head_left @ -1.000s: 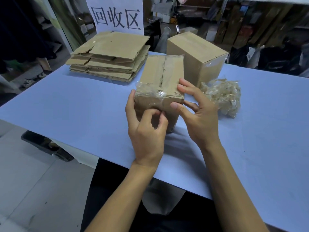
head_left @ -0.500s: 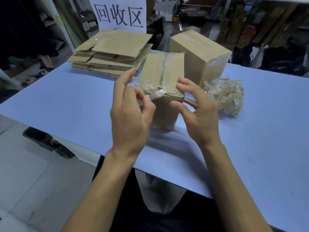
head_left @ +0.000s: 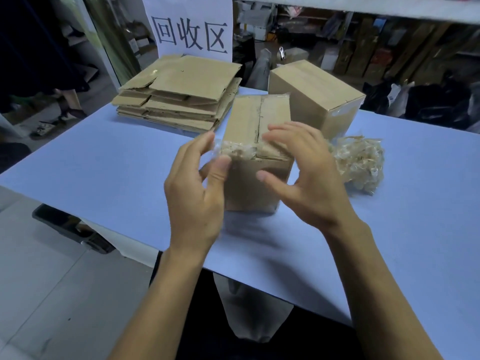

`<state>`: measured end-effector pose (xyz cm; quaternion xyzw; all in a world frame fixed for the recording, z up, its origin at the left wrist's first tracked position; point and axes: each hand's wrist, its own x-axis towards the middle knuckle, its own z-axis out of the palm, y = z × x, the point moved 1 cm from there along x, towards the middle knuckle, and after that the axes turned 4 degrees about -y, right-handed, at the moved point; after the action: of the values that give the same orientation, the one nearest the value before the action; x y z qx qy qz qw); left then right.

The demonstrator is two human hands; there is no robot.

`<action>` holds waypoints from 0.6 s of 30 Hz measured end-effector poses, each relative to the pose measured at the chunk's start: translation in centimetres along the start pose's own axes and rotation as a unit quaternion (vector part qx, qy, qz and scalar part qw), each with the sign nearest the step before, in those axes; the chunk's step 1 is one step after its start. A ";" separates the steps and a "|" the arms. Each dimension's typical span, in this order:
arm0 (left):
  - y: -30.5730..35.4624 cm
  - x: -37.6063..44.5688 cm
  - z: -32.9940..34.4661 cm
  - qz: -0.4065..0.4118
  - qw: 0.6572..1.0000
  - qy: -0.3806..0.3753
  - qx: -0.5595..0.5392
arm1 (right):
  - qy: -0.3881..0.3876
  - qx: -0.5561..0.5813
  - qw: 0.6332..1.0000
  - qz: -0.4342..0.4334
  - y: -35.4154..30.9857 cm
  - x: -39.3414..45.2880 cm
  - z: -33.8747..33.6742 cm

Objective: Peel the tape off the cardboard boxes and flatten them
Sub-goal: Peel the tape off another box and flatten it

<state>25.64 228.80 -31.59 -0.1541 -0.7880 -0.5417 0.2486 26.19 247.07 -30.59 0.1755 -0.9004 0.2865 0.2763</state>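
A small brown cardboard box (head_left: 246, 118) stands upright on the blue table (head_left: 104, 165) in front of me. Crumpled clear tape (head_left: 241, 151) clings along its near top edge. My left hand (head_left: 194, 193) is at the box's near left corner and pinches the loose end of that tape between thumb and fingers. My right hand (head_left: 311, 178) holds the box's near right top edge, fingers curled over the top and thumb by the front face. Both hands are slightly blurred.
A second, sealed cardboard box (head_left: 319, 94) stands just behind to the right. A wad of peeled tape (head_left: 361, 162) lies right of my hand. A stack of flattened boxes (head_left: 181, 94) sits at the back left under a white sign (head_left: 189, 24).
My left hand rose from the box's front face, pulling the tape end up and left, and now sits by the top left corner. My right fingers slid further onto the top.
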 end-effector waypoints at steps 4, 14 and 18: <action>-1.0 -0.3 1.0 0.003 1.000 -0.005 0.017 | -0.007 0.001 1.000 0.013 -0.2 0.3 1.8; -1.1 5.3 -2.4 0.063 0.990 -0.096 0.088 | -0.039 -0.011 0.998 0.038 0.3 0.2 1.1; -1.2 7.4 -2.4 -0.015 0.987 -0.157 0.001 | -0.008 -0.029 1.000 -0.003 1.4 0.3 1.1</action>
<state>19.47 225.92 -27.67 -0.2253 -0.8201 -0.5136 0.1134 24.85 247.40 -31.78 0.1722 -0.9100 0.2581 0.2751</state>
